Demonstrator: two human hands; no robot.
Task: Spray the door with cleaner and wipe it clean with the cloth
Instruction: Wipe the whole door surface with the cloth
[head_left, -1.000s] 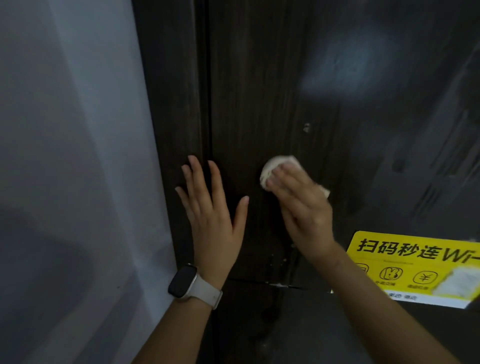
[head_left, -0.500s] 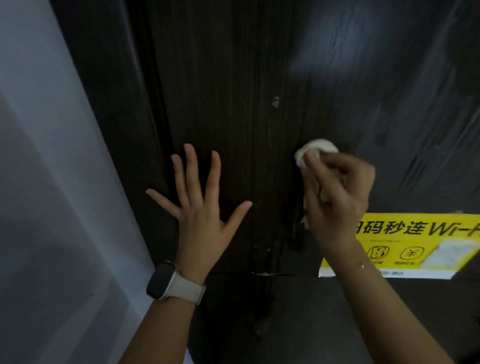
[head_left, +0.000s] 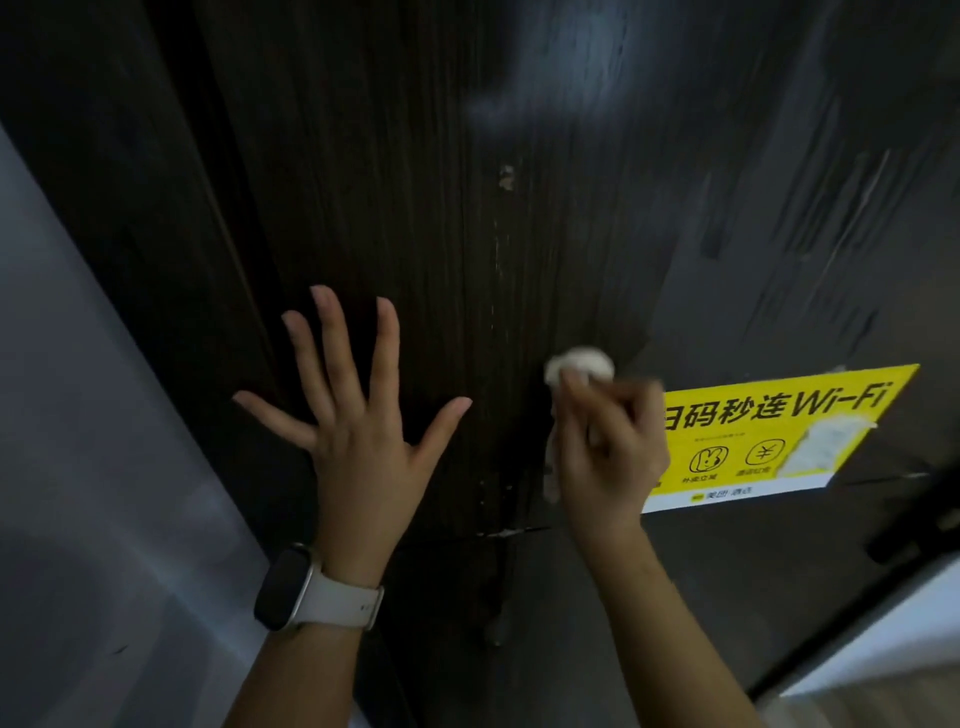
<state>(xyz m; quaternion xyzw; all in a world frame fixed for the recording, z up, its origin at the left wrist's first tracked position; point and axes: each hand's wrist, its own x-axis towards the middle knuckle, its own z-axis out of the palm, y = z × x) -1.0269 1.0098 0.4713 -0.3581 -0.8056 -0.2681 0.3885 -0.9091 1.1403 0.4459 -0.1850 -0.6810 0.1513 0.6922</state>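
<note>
Backdrop: dark wood-grain door (head_left: 415, 182) filled most of the view; pale wall (head_left: 78, 467) at left, lighter strip at lower right.
Right fingers: curled tight (head_left: 597, 415) around a small white cloth (head_left: 579, 364), wad bunched at the fingertips so pressure was concentrated on one spot.
Cloth position: pressed against the door, just beside the left edge of the yellow Wi-Fi sticker (head_left: 779, 431); loose tail seen hanging below the palm.
Right hand: (head_left: 608, 452) blurred, judged to be mid-wipe.
Left fingers: spread wide (head_left: 332, 353), nothing held.
Left hand: (head_left: 358, 441) laid flat on the door left of the cloth, well apart from it; likely placed to brace the panel against the rubbing force.
Wrist: watch (head_left: 291, 587) worn on the left arm.
Door surface: pale streaks and a chipped speck (head_left: 506, 176) above the cloth; that area judged not yet wiped.
Spray bottle: not in view.
Stage: spraying judged done, wiping in hand.
</note>
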